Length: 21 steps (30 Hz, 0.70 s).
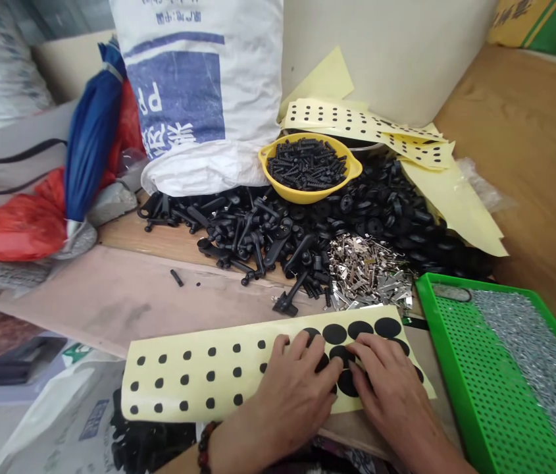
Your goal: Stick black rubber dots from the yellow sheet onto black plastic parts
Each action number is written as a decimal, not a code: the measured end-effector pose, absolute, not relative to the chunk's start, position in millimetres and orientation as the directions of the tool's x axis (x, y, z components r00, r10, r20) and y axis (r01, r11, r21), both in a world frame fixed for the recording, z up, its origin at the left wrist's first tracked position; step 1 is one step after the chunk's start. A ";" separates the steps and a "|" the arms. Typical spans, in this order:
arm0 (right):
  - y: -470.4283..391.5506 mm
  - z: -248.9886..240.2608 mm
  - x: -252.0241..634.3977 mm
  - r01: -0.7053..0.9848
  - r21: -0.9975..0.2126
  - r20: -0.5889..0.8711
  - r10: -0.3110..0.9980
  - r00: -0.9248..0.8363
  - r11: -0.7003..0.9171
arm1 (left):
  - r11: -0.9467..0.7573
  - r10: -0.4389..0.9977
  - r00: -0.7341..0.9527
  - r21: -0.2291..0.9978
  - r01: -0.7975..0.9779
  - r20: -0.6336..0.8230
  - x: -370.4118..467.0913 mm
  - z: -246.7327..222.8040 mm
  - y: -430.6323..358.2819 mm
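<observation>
A pale yellow backing sheet [174, 362] lies across the table in front of me. Large black round pads [335, 334] cover its right end, and rows with small black spots run along the rest. My left hand [297, 382] rests on the sheet, fingers spread and bent, the fingertips near the edge of a middle pad. Opposite it, my right hand [393, 382] has its thumb and forefinger drawn together at that black round pad [341, 355]. Whether the pad is lifted there is hard to see, as fingers cover part of it.
A green perforated tray [480, 375] holding small metal pieces stands at right. Behind the sheet lie metal clips [366, 266], black plastic arms [258, 237] and black round parts [391, 197]. A yellow colander [302, 195] holds black screws. A white sack [248, 85] and blue umbrella [91, 131] stand behind.
</observation>
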State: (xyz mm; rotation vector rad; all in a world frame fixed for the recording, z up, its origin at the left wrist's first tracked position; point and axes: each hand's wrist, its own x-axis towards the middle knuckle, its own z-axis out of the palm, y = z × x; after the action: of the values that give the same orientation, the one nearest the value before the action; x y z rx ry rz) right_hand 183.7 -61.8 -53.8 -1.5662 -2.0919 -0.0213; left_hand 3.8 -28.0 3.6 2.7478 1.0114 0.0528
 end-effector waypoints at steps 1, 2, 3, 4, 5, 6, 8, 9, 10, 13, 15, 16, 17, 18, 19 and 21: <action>-61.5 -53.5 182.8 0.893 -0.304 0.409 0.892 -0.190 0.330 | -0.738 0.651 0.758 0.203 0.644 -0.040 5.1 3.8 -28.3; -61.6 -52.9 182.1 0.887 -0.325 0.405 0.896 -0.184 0.329 | -0.734 0.656 0.754 0.198 0.650 -0.043 6.2 3.8 -28.4; -62.1 -52.2 181.7 0.878 -0.347 0.400 0.899 -0.178 0.329 | -0.730 0.660 0.750 0.196 0.654 -0.046 6.9 3.7 -28.5; -63.2 -51.2 181.9 0.869 -0.369 0.391 0.903 -0.176 0.329 | -0.729 0.660 0.750 0.196 0.655 -0.051 7.2 3.4 -28.6; -64.6 -50.2 182.5 0.860 -0.389 0.383 0.907 -0.174 0.329 | -0.729 0.660 0.750 0.197 0.656 -0.055 7.2 3.1 -28.6; -66.1 -49.0 183.7 0.851 -0.405 0.380 0.908 -0.177 0.335 | -0.729 0.658 0.750 0.198 0.655 -0.057 6.9 2.7 -28.7; -68.7 -46.8 187.3 0.834 -0.439 0.376 0.911 -0.167 0.334 | -0.730 0.657 0.752 0.200 0.653 -0.060 6.1 1.7 -28.9; -69.3 -45.9 189.3 0.827 -0.460 0.376 0.914 -0.150 0.324 | -0.731 0.655 0.753 0.201 0.652 -0.059 5.7 1.1 -29.1; -69.4 -45.3 191.0 0.822 -0.478 0.376 0.918 -0.128 0.310 | -0.732 0.655 0.754 0.201 0.651 -0.056 5.4 0.5 -29.4; -66.7 -46.2 192.5 0.834 -0.483 0.356 0.930 -0.091 0.267 | -0.736 0.653 0.756 0.200 0.647 -0.044 4.8 -1.0 -30.2; -63.9 -48.5 190.3 0.867 -0.428 0.351 0.931 -0.103 0.257 | -0.737 0.652 0.757 0.200 0.646 -0.040 4.5 -1.8 -30.5; -62.6 -49.7 188.8 0.881 -0.399 0.353 0.929 -0.106 0.252 | -0.738 0.652 0.757 0.199 0.645 -0.039 4.3 -2.1 -30.6; -61.5 -50.6 187.2 0.891 -0.380 0.360 0.927 -0.105 0.248 | -0.738 0.653 0.757 0.198 0.646 -0.037 4.1 -2.4 -30.6; -60.7 -51.2 185.8 0.894 -0.372 0.367 0.924 -0.105 0.249 | -0.738 0.653 0.756 0.195 0.646 -0.033 4.0 -2.6 -30.7; -60.1 -51.2 184.6 0.891 -0.377 0.371 0.923 -0.106 0.254 | -0.738 0.654 0.756 0.193 0.646 -0.030 3.9 -2.7 -30.8; -59.9 -49.6 182.7 0.872 -0.408 0.372 0.922 -0.112 0.270 | -0.735 0.658 0.752 0.189 0.651 -0.030 4.2 -2.8 -31.2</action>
State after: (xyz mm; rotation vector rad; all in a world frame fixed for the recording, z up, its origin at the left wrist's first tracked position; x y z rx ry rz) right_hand 182.7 -59.9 -49.6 -1.6113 -1.9905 0.1169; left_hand 4.2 -31.2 -2.8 2.7619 1.0423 0.0573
